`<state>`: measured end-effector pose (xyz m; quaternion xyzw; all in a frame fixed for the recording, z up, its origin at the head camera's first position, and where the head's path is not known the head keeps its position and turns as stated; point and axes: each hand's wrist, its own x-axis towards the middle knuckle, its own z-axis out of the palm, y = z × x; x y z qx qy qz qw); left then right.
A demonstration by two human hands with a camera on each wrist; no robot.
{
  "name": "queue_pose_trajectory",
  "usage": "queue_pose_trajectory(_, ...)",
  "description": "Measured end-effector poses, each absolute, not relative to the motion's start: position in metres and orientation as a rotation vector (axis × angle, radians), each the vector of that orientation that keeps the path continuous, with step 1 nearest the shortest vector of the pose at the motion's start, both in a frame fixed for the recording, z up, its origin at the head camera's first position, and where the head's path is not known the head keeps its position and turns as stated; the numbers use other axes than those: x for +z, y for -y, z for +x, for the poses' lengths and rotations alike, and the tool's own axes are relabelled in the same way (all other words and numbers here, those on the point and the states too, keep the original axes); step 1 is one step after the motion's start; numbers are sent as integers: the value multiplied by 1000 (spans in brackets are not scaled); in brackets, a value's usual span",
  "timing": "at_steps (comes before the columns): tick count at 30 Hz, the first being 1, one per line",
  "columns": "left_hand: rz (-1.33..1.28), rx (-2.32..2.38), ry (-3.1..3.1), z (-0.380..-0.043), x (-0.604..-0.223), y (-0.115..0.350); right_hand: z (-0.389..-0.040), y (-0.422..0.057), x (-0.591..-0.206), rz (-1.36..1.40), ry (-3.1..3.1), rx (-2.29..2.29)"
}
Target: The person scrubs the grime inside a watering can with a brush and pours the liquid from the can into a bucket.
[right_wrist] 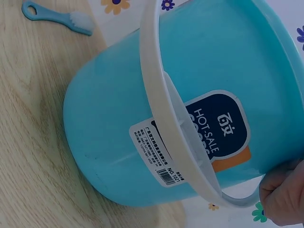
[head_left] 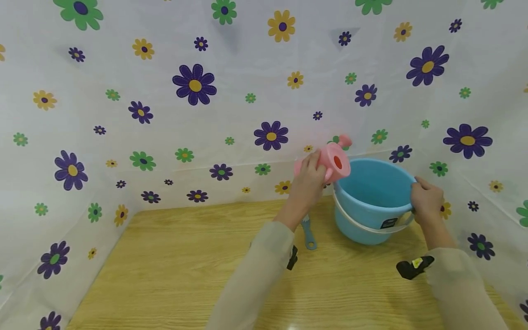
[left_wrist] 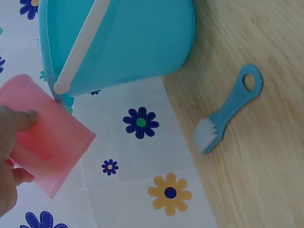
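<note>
My left hand [head_left: 308, 181] holds a pink toy watering can [head_left: 328, 160] tilted beside the left rim of a light-blue bucket [head_left: 356, 224]. The can's spout points up and away. In the left wrist view, fingers and thumb curl around the pink can [left_wrist: 57, 137], close by the bucket wall [left_wrist: 137, 42]. At the bucket's right edge, my right hand [head_left: 427, 199] grips the rim, and its fist [right_wrist: 285, 194] shows at the corner of the right wrist view. The bucket's white handle [right_wrist: 156, 90] hangs down across its front.
A blue brush [left_wrist: 235, 102] with white bristles lies on the wooden table [head_left: 177, 266], left of the bucket. White cloth [head_left: 239, 59] printed with flowers stands as a wall behind and at both sides. Labels [right_wrist: 225, 123] are stuck on the bucket.
</note>
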<state>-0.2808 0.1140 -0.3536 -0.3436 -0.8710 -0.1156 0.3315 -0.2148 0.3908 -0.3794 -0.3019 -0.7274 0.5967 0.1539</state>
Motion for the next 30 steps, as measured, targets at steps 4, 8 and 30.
queue_pose_trajectory(4,-916,-228,2319,-282,-349,-120,-213,-391,-381,-848,2073,1732)
queue_pose_trajectory(8,-933,-184,2341,-282,-344,-127,-212,-392,-382,-833,2088,1696)
queue_pose_trajectory(30,-967,355,2271,-289,-335,-154,-214,-390,-382,-775,2167,1565)
